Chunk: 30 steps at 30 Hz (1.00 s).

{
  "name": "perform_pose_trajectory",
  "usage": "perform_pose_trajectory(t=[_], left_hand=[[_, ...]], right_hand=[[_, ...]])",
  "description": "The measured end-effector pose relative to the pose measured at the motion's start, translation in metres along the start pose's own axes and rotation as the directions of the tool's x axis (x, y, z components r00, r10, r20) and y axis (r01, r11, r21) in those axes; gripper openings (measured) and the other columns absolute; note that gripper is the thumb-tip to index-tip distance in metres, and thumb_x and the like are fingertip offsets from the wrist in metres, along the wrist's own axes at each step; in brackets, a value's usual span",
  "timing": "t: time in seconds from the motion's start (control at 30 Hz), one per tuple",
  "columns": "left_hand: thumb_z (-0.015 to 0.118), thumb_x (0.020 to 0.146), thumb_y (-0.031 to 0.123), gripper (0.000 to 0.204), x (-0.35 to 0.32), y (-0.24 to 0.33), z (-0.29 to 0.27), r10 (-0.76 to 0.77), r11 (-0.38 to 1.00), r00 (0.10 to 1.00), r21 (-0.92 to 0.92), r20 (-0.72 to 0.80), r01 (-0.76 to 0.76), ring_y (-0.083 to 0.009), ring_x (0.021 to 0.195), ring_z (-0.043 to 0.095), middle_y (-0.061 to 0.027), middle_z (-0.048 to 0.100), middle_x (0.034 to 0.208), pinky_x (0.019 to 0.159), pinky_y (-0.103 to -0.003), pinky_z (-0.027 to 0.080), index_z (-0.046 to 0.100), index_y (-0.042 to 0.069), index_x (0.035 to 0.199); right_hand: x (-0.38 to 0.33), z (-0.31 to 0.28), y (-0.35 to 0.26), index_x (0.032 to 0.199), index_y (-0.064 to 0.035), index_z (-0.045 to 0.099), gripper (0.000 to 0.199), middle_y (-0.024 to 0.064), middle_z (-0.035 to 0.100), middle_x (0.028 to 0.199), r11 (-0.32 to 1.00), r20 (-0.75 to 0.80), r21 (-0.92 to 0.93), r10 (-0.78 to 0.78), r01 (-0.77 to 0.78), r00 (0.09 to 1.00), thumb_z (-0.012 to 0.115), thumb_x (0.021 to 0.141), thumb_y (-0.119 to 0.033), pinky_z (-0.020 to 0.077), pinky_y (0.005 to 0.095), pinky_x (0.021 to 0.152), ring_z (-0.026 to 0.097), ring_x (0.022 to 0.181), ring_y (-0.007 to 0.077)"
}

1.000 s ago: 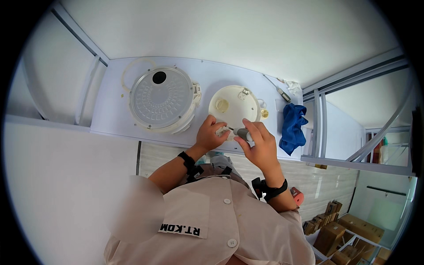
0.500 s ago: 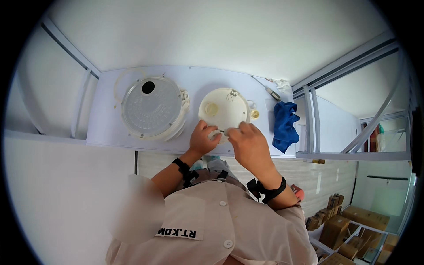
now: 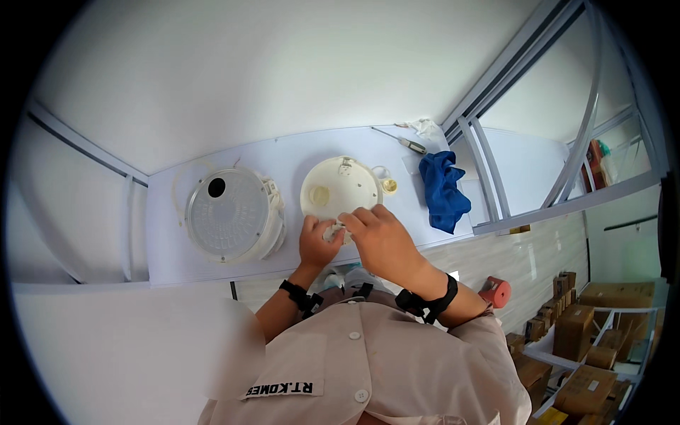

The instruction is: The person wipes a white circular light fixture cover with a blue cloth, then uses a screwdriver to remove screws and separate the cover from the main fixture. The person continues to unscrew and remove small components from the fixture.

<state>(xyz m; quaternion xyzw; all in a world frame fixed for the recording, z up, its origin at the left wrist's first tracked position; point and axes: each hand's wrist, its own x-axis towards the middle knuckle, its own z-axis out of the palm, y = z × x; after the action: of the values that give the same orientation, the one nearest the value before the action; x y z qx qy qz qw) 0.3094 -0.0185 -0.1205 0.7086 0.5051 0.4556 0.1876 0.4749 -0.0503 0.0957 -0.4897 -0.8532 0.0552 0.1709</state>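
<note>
A round cream-coloured cover (image 3: 358,193) with a translucent yellowish ring (image 3: 319,196) and a small metal bracket (image 3: 345,167) at its far rim lies in front of me. At its near edge my left hand (image 3: 318,243) is closed around a small whitish piece (image 3: 333,231), mostly hidden by the fingers. My right hand (image 3: 386,239) reaches over from the right, its thumb and fingers pinched together at the same piece. Whether a slim tool sits in the right fingers cannot be seen. Just right of the cover lies a small yellowish cap with a loop (image 3: 389,185).
A white drum-shaped housing with a grey disc lid (image 3: 228,219) stands on the left of the white table (image 3: 166,241). At the right lie a screwdriver (image 3: 411,145), a crumpled blue cloth (image 3: 444,191) and white plastic wrapping (image 3: 423,127). Metal frames border both sides; cardboard boxes (image 3: 575,333) stand lower right.
My view has turned slightly, so the table appears tilted. The right hand has closed in on the left at the near edge; the thin dark item between them no longer shows.
</note>
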Motion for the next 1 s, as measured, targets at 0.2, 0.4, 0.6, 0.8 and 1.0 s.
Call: perform_pose_trajectory(t=[0.2, 0.4, 0.6, 0.8, 1.0], left_hand=[[0.089, 0.076, 0.022, 0.030, 0.001, 0.001, -0.002, 0.019, 1.000, 1.000, -0.017, -0.002, -0.019, -0.0271, 0.078, 0.061, -0.0089, 0.056, 0.093, 0.064, -0.039, 0.052, 0.079, 0.008, 0.100], [0.088, 0.076, 0.020, 0.029, 0.003, 0.001, 0.000, 0.036, 0.999, 0.999, -0.018, -0.017, -0.036, -0.0278, 0.079, 0.061, -0.0092, 0.056, 0.093, 0.065, -0.040, 0.053, 0.079, 0.008, 0.101], [0.089, 0.075, 0.020, 0.030, 0.001, -0.002, 0.001, 0.006, 1.000, 1.000, -0.019, 0.018, -0.006, -0.0286, 0.079, 0.061, -0.0092, 0.056, 0.094, 0.067, -0.040, 0.053, 0.079, 0.008, 0.101], [0.088, 0.074, 0.015, 0.028, 0.003, 0.001, 0.002, 0.006, 0.999, 1.000, -0.044, -0.024, -0.007, -0.0265, 0.079, 0.057, -0.0079, 0.053, 0.092, 0.067, -0.038, 0.051, 0.078, 0.009, 0.099], [0.089, 0.075, 0.021, 0.031, 0.001, 0.000, -0.002, 0.027, 0.999, 1.000, -0.018, -0.006, -0.027, -0.0269, 0.079, 0.060, -0.0083, 0.055, 0.093, 0.065, -0.039, 0.051, 0.078, 0.009, 0.102]], right_hand=[[-0.002, -0.011, -0.016, 0.121, -0.0030, 0.064, 0.040, 0.0169, 0.067, 0.101, 0.985, -0.037, -0.018, 0.172, -0.172, 0.984, 0.078, 0.085, -0.012, 0.0580, 0.0435, 0.073, 0.069, 0.086, 0.0364], [-0.004, -0.005, -0.005, 0.119, -0.0022, 0.063, 0.039, 0.0167, 0.066, 0.101, 0.966, 0.145, -0.084, 0.256, -0.245, 0.956, 0.079, 0.086, -0.016, 0.0577, 0.0430, 0.070, 0.070, 0.085, 0.0351], [0.000, -0.008, -0.005, 0.115, -0.0036, 0.064, 0.028, 0.0154, 0.066, 0.093, 0.999, -0.030, -0.023, 0.039, -0.040, 0.999, 0.073, 0.090, -0.014, 0.0571, 0.0401, 0.067, 0.071, 0.078, 0.0347], [0.011, -0.018, -0.012, 0.116, -0.0070, 0.064, 0.036, 0.0115, 0.067, 0.106, 0.882, 0.314, -0.101, 0.468, -0.461, 0.826, 0.074, 0.082, -0.007, 0.0569, 0.0434, 0.074, 0.070, 0.089, 0.0344], [0.007, -0.005, 0.002, 0.104, -0.0081, 0.064, 0.026, 0.0106, 0.062, 0.089, 0.999, -0.208, -0.002, -0.045, 0.045, 0.977, 0.077, 0.084, -0.016, 0.0549, 0.0407, 0.058, 0.068, 0.075, 0.0312]])
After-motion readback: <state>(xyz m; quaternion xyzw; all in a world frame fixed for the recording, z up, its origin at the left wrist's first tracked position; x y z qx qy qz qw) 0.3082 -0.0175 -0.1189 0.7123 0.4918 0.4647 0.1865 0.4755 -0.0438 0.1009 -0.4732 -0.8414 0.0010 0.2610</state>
